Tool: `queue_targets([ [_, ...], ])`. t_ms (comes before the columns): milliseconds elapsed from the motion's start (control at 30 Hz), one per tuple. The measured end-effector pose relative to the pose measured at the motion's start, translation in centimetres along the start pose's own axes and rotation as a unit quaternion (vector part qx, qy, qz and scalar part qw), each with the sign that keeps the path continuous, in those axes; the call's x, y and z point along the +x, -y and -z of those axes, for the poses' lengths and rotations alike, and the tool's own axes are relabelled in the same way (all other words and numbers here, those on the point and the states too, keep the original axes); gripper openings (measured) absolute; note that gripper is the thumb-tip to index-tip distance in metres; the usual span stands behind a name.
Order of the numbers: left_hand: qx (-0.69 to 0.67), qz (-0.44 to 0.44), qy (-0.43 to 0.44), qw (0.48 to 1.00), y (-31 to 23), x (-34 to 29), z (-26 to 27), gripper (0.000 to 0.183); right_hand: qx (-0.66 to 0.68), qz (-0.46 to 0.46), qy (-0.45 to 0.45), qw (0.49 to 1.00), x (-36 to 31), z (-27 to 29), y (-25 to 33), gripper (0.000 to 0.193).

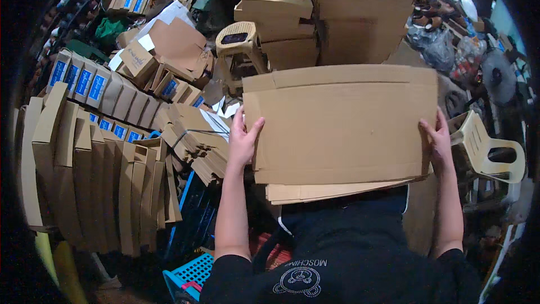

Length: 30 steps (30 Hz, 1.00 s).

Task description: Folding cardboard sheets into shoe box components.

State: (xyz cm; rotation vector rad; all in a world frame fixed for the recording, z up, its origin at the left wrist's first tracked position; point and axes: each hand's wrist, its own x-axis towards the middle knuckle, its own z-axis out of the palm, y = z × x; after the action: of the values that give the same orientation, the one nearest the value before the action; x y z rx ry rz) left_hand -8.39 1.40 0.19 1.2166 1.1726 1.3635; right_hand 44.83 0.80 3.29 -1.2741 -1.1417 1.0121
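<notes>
Cardboard sheet (343,124): flat, brown, creased, atop thinner sheets.
Left hand (243,142): fingers curled, gripping its left edge.
Right hand (439,143): fingers clasping its right edge.

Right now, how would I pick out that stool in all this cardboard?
Start at the large flat brown cardboard sheet gripped at its sides by the left hand and right hand. Look just above its upper left corner: the beige plastic stool stands there, the only woven-textured, dark-topped thing among plain boxes.
</notes>
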Motion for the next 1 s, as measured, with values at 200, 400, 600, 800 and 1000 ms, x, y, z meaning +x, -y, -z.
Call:
queue_targets([
  [200,0.177,-0.116,-0.102,0.972,-1.6,-1.0,-2.5,0.048,-0.024,0.027,0.027,0.999,-1.0,-1.7,4.0,0.062],
  [400,0.306,-0.088,-0.011,0.948,-3.2,-2.0,-3.7,0.073,-0.187,0.117,-0.031,0.975,-0.9,-2.0,3.0,0.061],
  [600,0.351,-0.062,0.015,0.934,-5.5,-4.1,-7.9,0.086,-0.437,0.198,0.035,0.877,-3.1,-7.3,3.8,0.083],
  [800,0.258,-0.083,0.026,0.962,-4.3,-3.2,-5.6,0.093,-0.391,0.17,0.063,0.902,-2.2,-7.2,3.7,0.084],
  [1000,-0.09,-0.036,-0.023,0.995,-4.6,-1.7,-3.0,0.071,-0.081,-0.031,-0.019,0.996,-0.4,-2.5,2.1,0.065],
])
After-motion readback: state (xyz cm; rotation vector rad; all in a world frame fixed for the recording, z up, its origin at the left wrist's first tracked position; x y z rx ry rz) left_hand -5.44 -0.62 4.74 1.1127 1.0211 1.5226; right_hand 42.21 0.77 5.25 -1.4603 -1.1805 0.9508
